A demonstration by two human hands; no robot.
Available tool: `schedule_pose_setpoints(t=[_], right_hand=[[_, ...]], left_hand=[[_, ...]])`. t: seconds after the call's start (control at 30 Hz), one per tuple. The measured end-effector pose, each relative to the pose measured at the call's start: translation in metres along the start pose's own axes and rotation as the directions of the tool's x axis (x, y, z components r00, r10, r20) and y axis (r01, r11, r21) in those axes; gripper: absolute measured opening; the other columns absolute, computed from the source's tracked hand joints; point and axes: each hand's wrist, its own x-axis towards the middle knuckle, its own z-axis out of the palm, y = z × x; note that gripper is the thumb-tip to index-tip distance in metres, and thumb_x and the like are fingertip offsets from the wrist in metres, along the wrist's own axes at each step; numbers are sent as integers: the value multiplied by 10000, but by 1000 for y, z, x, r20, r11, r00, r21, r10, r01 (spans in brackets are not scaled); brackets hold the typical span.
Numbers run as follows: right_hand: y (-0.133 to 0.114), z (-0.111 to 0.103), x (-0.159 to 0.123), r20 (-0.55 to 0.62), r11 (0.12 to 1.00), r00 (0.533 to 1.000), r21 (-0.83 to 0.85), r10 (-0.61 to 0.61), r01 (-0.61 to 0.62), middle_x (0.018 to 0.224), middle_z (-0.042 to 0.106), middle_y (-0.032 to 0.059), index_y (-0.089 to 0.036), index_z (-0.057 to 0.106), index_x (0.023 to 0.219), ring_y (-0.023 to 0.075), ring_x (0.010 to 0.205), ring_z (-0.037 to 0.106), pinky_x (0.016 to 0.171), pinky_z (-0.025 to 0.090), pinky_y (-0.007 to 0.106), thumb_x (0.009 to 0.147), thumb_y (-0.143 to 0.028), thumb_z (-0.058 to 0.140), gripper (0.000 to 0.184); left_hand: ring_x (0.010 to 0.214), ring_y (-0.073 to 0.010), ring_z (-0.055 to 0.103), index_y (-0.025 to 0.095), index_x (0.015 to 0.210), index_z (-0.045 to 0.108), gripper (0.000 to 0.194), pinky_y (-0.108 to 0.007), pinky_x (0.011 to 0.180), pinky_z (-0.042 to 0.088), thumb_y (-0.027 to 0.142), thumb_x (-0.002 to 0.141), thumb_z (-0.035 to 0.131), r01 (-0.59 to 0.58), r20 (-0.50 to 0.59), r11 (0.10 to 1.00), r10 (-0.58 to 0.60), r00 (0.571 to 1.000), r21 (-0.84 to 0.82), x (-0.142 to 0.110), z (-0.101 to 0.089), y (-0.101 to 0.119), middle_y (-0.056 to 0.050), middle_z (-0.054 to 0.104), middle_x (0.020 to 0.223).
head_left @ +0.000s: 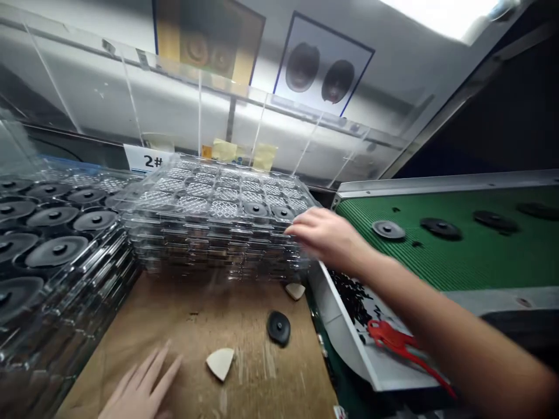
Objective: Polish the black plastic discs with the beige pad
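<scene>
Brown board (218,320) covers the work surface, and at its far end stands the stack of clear trays (222,250), under a wall with printed sheets. Left of this stack is another pile of trays (100,250), filled with dark discs (41,253); right of it runs the green belt (441,262), carrying a few more discs. Both hands are well apart. The right hand (327,235) is at the near right corner of the stack, fingers bent together at the edge of the top tray; blur hides the fingertips, so I cannot tell if they grip something. Just beside it, two black discs (283,213) sit in the front pockets of this tray, stud upward. The left hand (140,390) lies in front of the stack, palm down with fingers spread, and shows nothing held. Between this hand and the stack's right corner are one loose black disc (278,327) and two pale wedges (220,364). For good work at this corner, I judge, the touch should be light — thin plastic can bend, and a sideways push may shift the layers. It is also wise to keep the forearm above the white bin (334,320) and the red tool (395,339).
</scene>
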Motion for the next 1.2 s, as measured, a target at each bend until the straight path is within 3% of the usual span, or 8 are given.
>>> schedule_pose_setpoints(t=[0.17, 0.37, 0.5, 0.77, 0.9, 0.93, 1.07, 1.2], right_hand=[[105, -26, -63, -136, 890, 926, -256, 352, -376, 1484, 163, 165, -98, 451, 1289, 369, 1352, 71, 1066, 122, 555, 799, -175, 623, 526], [163, -11, -111, -60, 758, 804, -301, 591, -579, 1271, 486, 101, -186, 509, 1199, 235, 1094, 518, 908, 435, 441, 885, -296, 546, 335], [173, -11, -100, -5, 713, 752, -315, 659, -626, 1157, 556, 71, -176, 514, 1172, 192, 957, 584, 806, 495, 398, 897, -304, 530, 304], [86, -7, -111, -54, 873, 899, -222, 434, -434, 1147, 540, 124, -252, 492, 1216, 359, 1049, 518, 911, 452, 464, 607, -437, 726, 678], [-18, 49, -136, -28, 976, 999, 215, -30, 36, 1236, 550, 75, -334, 407, 1308, 321, 1082, 553, 835, 528, 441, 727, -437, 635, 632], [-43, 65, -138, -36, 943, 994, 315, -101, 107, 1223, 569, 77, -333, 382, 1330, 311, 1070, 570, 821, 540, 418, 732, -391, 660, 662], [-110, 125, -140, -44, 709, 999, 703, -21, 46, 1226, 582, 55, -357, 318, 1356, 288, 1119, 551, 941, 473, 413, 701, -315, 721, 770], [-141, 180, -149, 22, 489, 984, 866, 174, -106, 1296, 528, 37, -378, 321, 1346, 251, 1168, 518, 943, 470, 344, 716, -311, 716, 746]], left_hand=[[1213, -381, 446, 199, 1217, 543, 495, -539, 942, 411, 355, 748, 551, 74, -24, 986, -72, 997, 151, 15, 27, 29, -175, 468, 1331], [1130, -260, 561, 238, 1198, 566, 392, -396, 883, 505, 283, 818, 482, -150, -360, 958, 234, 903, 246, -4, 54, 26, -58, 597, 1246], [1131, -262, 559, 245, 1162, 586, 362, -443, 927, 477, 227, 812, 495, -120, -407, 992, 127, 904, 43, -7, 51, 26, -55, 622, 1219], [1261, -312, 414, 231, 1189, 563, 374, -600, 1008, 328, 207, 844, 418, 47, -215, 971, -99, 972, -235, -8, 33, 53, -113, 533, 1317], [1204, -255, 493, 300, 1138, 592, 315, -448, 981, 427, 302, 851, 463, 87, 3, 883, -96, 995, -461, -14, -1, 89, -68, 586, 1267], [1168, -210, 530, 324, 1181, 552, 334, -373, 970, 445, 343, 864, 450, 115, 79, 811, -86, 993, -573, -15, -9, 100, -48, 598, 1255], [1166, -271, 520, 341, 1229, 495, 685, -400, 970, 406, 478, 599, 728, 369, 346, -234, 134, 929, -899, -13, -19, 136, -86, 585, 1248], [863, -163, 653, 334, 1212, 481, 754, -255, 738, 457, 374, 533, 804, 487, 457, -489, 189, 869, -724, -11, 0, 141, -44, 671, 1000]])
